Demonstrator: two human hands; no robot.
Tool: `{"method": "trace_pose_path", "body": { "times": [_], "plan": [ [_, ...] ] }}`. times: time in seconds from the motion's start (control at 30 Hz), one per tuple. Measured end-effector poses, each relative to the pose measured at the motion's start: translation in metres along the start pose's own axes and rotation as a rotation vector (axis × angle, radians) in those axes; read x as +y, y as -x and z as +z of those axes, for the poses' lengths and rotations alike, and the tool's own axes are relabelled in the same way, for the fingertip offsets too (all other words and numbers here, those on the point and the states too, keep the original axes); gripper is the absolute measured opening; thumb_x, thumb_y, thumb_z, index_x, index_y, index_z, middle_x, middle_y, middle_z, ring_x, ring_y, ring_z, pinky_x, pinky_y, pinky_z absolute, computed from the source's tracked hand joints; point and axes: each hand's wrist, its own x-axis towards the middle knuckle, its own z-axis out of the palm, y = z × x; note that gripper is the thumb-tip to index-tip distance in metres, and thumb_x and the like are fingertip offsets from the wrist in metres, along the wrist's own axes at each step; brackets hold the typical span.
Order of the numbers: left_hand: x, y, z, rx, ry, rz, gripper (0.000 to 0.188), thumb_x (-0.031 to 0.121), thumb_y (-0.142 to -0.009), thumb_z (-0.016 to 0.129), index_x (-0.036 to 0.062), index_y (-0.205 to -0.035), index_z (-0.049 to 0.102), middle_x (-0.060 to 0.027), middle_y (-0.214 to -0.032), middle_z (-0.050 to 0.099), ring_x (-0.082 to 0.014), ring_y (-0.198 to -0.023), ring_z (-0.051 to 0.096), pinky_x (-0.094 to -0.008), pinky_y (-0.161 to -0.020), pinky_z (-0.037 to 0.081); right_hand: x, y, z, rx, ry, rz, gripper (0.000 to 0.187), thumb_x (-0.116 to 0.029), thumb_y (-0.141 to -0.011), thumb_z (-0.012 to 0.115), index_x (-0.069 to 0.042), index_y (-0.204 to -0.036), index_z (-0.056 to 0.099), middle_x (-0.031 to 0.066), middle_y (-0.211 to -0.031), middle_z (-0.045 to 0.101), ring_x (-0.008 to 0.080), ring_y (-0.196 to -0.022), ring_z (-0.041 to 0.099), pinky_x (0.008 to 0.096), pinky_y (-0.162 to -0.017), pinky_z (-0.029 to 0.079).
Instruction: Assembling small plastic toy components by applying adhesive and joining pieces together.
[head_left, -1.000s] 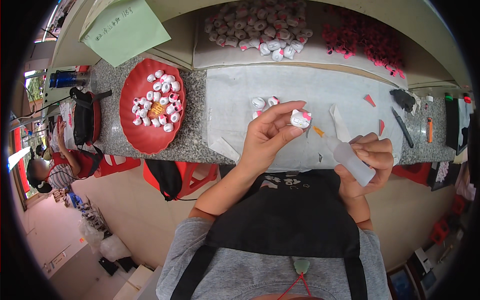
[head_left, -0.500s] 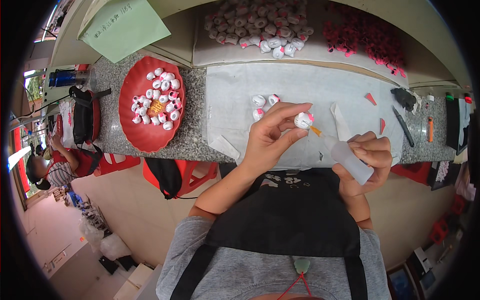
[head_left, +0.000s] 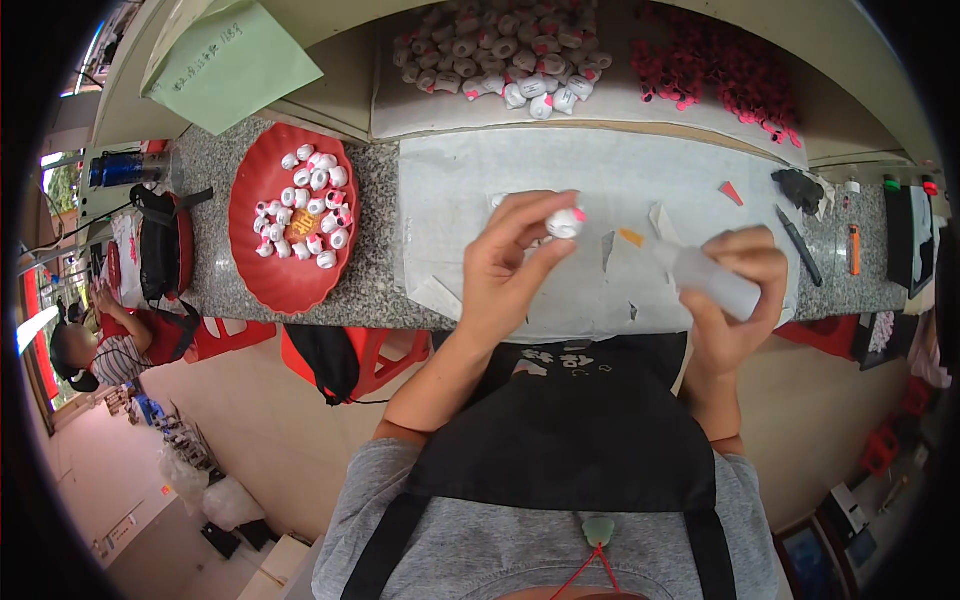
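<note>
We hold a small white piece with pink trim (head_left: 565,226) above the white sheet (head_left: 450,190), pinched near its sides by the thumb and fingertips of our left hand (head_left: 505,268), which is closed only as far as the piece allows. Our right hand (head_left: 745,290) is wrapped around a pale squeeze bottle (head_left: 715,282), its fingers bent over the body; the bottle's orange tip (head_left: 630,237) points toward the piece but stands apart from it. More white shapes on the sheet are partly hidden behind our left hand. To our left, a red scalloped dish (head_left: 285,290) on the speckled counter (head_left: 370,240) holds a loose group of similar white-and-pink figures (head_left: 337,177). Beyond the sheet, on a raised shelf, we have a heap of white pieces (head_left: 541,106) and, to its right, a spread of bright pink parts (head_left: 715,75). Near our right side lie a red scrap (head_left: 733,193), a dark slim tool (head_left: 800,246), a crumpled black bundle (head_left: 797,188) and an orange stick-shaped item (head_left: 855,250).
</note>
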Motion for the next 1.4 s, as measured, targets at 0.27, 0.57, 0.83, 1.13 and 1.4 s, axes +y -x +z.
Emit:
{"method": "trace_pose_path", "body": {
  "times": [0.27,0.57,0.83,1.13,1.4],
  "plan": [
    [0.008,-0.007,-0.018,0.202,0.021,0.005,0.035,-0.005,-0.071,0.053,-0.0022,-0.105,0.046,-0.0056,-0.094,0.047,-0.0100,-0.084,0.048,-0.0200,-0.072,0.039,0.089,-0.062,-0.029,-0.211,0.145,0.329,0.023,0.003,-0.067,0.053,-0.001,-0.088,0.046,0.0067,-0.080,0.049,0.0182,-0.076,0.053,0.0275,-0.066,0.043],
    [0.007,0.002,-0.026,0.248,0.040,-0.028,0.035,-0.005,-0.072,0.053,-0.0011,-0.106,0.047,-0.0038,-0.094,0.047,-0.0084,-0.083,0.047,-0.0195,-0.071,0.039,0.124,-0.098,-0.029,-0.489,0.967,0.080,0.019,-0.006,-0.067,0.057,-0.004,-0.086,0.053,0.0128,-0.082,0.055,0.0293,-0.073,0.052,0.0321,-0.063,0.042],
    [-0.005,-0.003,-0.011,0.139,0.091,-0.061,0.036,-0.006,-0.071,0.052,-0.0008,-0.107,0.046,-0.0069,-0.097,0.047,-0.0112,-0.086,0.049,-0.0212,-0.074,0.040,0.043,-0.042,0.003,-0.279,0.014,0.484,0.009,0.002,-0.067,0.055,0.001,-0.075,0.052,0.0059,-0.074,0.054,0.0106,-0.062,0.049,0.0229,-0.056,0.040],
    [-0.002,-0.007,0.004,0.015,-0.139,0.042,0.031,-0.007,-0.071,0.052,-0.0030,-0.101,0.049,-0.0110,-0.101,0.047,-0.0140,-0.088,0.050,-0.0238,-0.073,0.043,0.026,-0.005,0.026,-0.203,-0.406,0.607,0.012,0.007,-0.064,0.058,0.002,-0.072,0.050,0.0117,-0.072,0.050,0.0162,-0.064,0.049,0.0250,-0.053,0.043],
    [0.003,-0.004,0.004,-0.056,-0.187,0.053,0.032,-0.007,-0.069,0.054,-0.0027,-0.100,0.050,-0.0118,-0.102,0.047,-0.0146,-0.090,0.049,-0.0236,-0.074,0.042,0.027,0.001,0.032,-0.106,-0.370,0.652,0.012,0.006,-0.066,0.057,0.001,-0.074,0.050,0.0087,-0.073,0.051,0.0126,-0.062,0.049,0.0230,-0.053,0.042]
  ]
}}
